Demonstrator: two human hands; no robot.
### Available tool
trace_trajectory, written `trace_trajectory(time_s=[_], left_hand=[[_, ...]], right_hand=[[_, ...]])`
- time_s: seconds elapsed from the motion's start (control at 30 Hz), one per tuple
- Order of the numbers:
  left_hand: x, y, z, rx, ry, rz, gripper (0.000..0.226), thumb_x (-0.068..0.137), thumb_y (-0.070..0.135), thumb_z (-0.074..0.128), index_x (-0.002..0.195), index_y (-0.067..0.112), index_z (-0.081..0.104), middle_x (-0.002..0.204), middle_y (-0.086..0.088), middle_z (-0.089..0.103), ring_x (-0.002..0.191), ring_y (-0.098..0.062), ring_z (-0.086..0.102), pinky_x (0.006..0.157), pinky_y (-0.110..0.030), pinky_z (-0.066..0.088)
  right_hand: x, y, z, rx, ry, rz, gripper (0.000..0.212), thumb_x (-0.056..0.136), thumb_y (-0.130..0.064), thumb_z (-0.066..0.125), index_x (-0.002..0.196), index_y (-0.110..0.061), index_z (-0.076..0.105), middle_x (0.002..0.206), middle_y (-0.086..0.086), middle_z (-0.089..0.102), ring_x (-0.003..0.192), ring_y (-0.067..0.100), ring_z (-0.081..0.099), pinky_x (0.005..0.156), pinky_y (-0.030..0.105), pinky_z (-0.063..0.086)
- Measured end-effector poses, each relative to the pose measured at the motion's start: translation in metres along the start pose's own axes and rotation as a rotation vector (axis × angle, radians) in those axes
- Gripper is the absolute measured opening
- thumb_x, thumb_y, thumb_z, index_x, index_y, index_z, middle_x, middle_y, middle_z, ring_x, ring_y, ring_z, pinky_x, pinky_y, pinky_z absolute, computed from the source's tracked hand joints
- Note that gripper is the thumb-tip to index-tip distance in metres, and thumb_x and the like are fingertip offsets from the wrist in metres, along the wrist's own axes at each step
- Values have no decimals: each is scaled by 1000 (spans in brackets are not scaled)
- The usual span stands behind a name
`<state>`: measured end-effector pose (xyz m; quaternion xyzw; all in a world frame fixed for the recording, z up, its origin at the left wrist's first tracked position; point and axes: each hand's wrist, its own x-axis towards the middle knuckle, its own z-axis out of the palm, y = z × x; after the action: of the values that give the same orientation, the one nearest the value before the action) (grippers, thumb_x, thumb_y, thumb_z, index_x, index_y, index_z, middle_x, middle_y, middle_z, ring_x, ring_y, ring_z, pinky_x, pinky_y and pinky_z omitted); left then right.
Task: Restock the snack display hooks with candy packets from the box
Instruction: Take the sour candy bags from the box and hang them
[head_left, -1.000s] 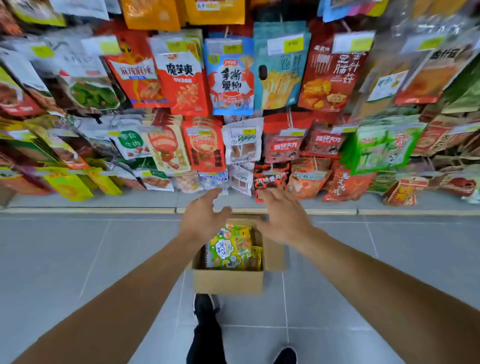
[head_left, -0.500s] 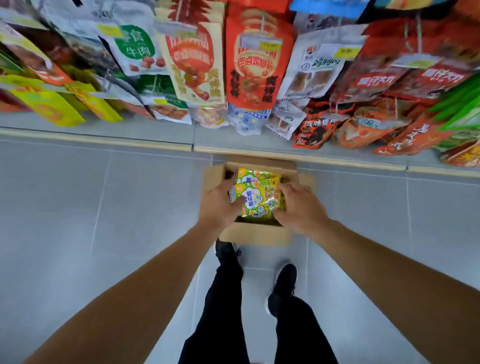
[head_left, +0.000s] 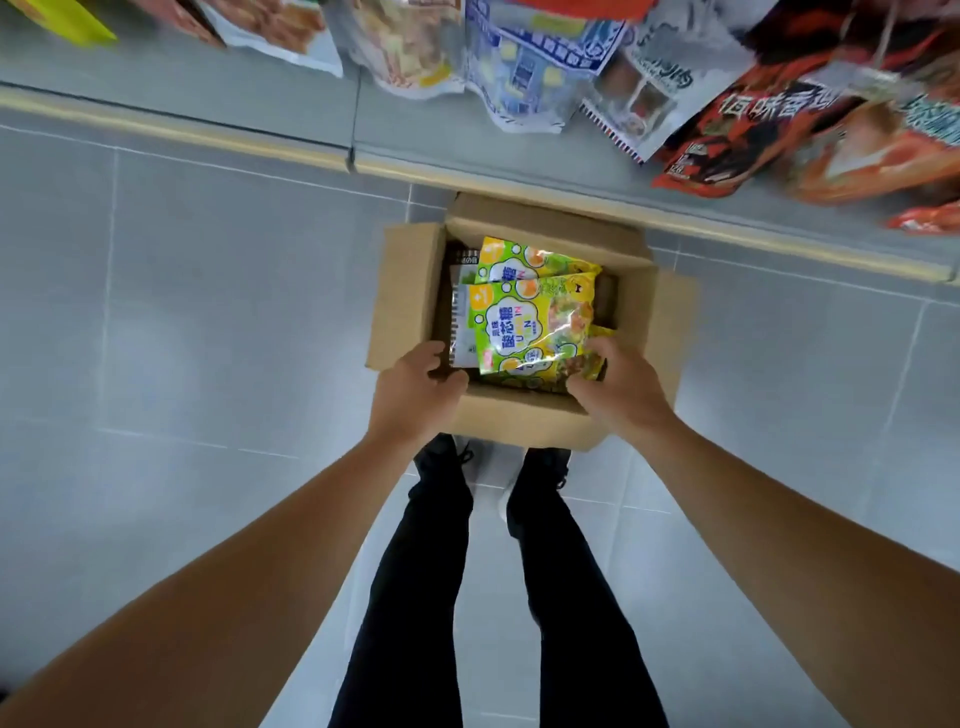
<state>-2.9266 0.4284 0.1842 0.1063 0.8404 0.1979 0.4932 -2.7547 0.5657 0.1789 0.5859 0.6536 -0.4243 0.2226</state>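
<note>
Both hands lowered deeper into cardboard box (head_left: 405, 291) since earlier frame. Top candy packet (head_left: 524, 325) pinched by right hand (head_left: 621, 387); left hand (head_left: 415, 397) curled at box's near-left corner, grip unclear. Slippery packets beneath likely dragged out.

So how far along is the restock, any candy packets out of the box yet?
Not yet. Done: the cardboard box sits open on the floor below the display. In hand: the right hand grips the top green candy packet at its near edge, and the left hand is at the box's near-left corner. Left: lifting packets out and hanging them; at least one more packet lies underneath.
</note>
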Motion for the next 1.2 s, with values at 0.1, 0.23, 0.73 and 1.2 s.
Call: trace_trajectory(time_s=[0.1,0.23,0.73,1.2], left_hand=[[46,-13,37,0,-12,-9,43,88,23,61,130,24,57,130,3,63,112,-15,58,80,-15,36],[115,-34,87,-13,-32,-33,50,88,30,64,136,22,54,133,1,61,117,-15,58,88,-20,41],[275,-110,198,-118,2,-154,20,77,25,70,93,13,69,85,2,71,85,-21,68,77,-34,55],[224,-42,156,236,104,542,15,91,5,54,81,11,46,64,-9,46,61,-31,35,54,-32,26]], right_hand=[[57,27,20,52,3,44,55,87,-23,62,140,-22,48,136,3,52,114,23,54,82,27,38],[128,62,53,101,-21,90,55,88,-27,62,141,-23,46,129,1,55,101,18,51,81,28,37],[301,143,128,412,66,268,72,79,-36,69,145,-30,41,139,-3,53,117,21,54,86,30,41],[254,111,94,187,231,-195,97,72,-19,80,153,-23,27,154,5,32,140,19,35,111,24,26]])
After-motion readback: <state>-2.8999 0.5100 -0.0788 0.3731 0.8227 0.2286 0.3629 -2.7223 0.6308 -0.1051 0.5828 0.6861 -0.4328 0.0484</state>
